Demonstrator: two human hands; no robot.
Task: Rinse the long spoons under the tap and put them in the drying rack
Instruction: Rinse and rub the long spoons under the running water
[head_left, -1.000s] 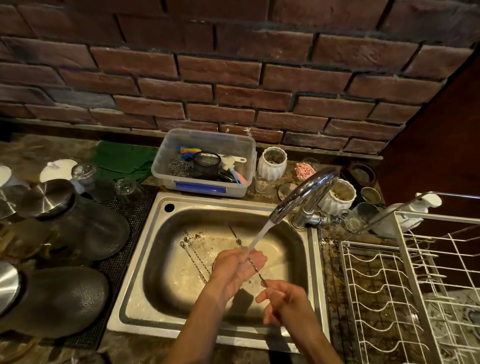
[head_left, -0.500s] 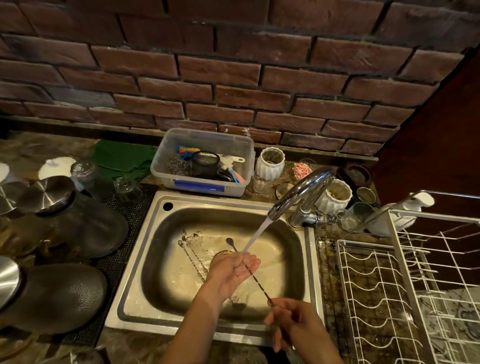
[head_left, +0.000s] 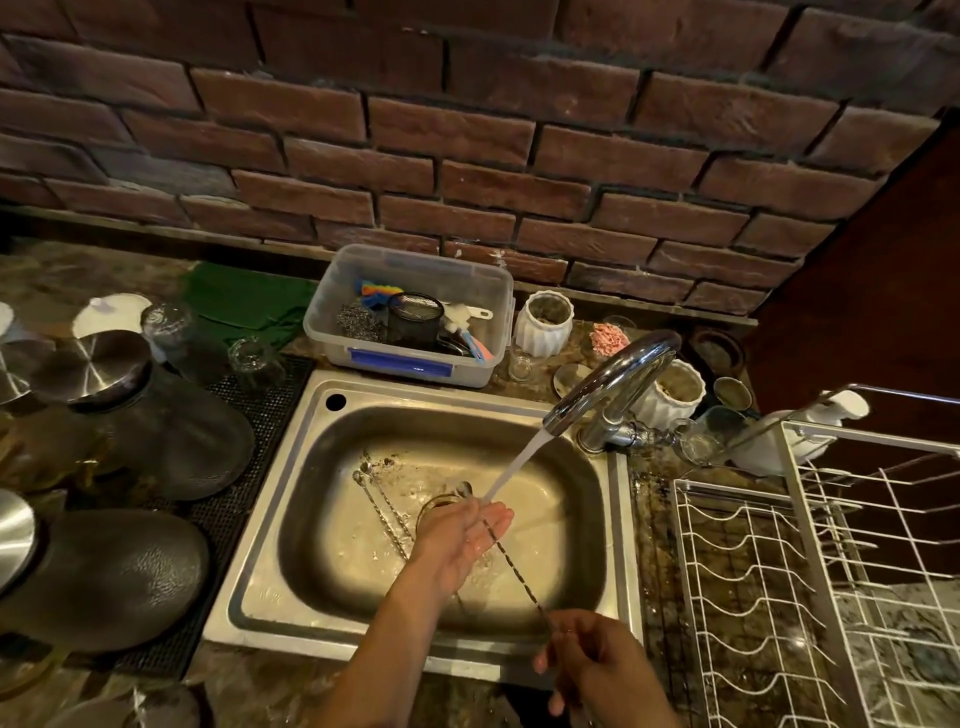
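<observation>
Over the steel sink (head_left: 270, 566), the right hand (head_left: 597, 667) pinches the lower end of a long twisted spoon (head_left: 511, 564) between curled fingers, near the sink's front rim. The spoon runs up and to the left from there, its stem crossing the palm of the left hand (head_left: 460, 535), and its small bowl shows just past that hand's far edge, above the drain. The left hand lies open, fingers straight and close together, palm turned toward the spoon and touching its stem. Water falls in a slanting stream from the chrome tap (head_left: 610, 387) and lands on the left hand's fingers, where the spoon passes. Two more long spoons (head_left: 382, 512) lie on the sink floor left of that hand, side by side, bowls toward the back; their lower ends are hidden behind the left wrist. A white wire rack (head_left: 753, 587) stands on the counter (head_left: 657, 545) just right of the sink; no spoon can be made out in it. Behind the sink sits a clear plastic tub (head_left: 452, 283) with scrubbers and brushes inside, and beside it a white ribbed pot (head_left: 543, 325). A green cloth (head_left: 239, 299) lies left of the tub. On a black mat (head_left: 249, 415) left of the sink stand dark upturned vessels with steel bases. A brick wall (head_left: 467, 130) runs behind everything.
</observation>
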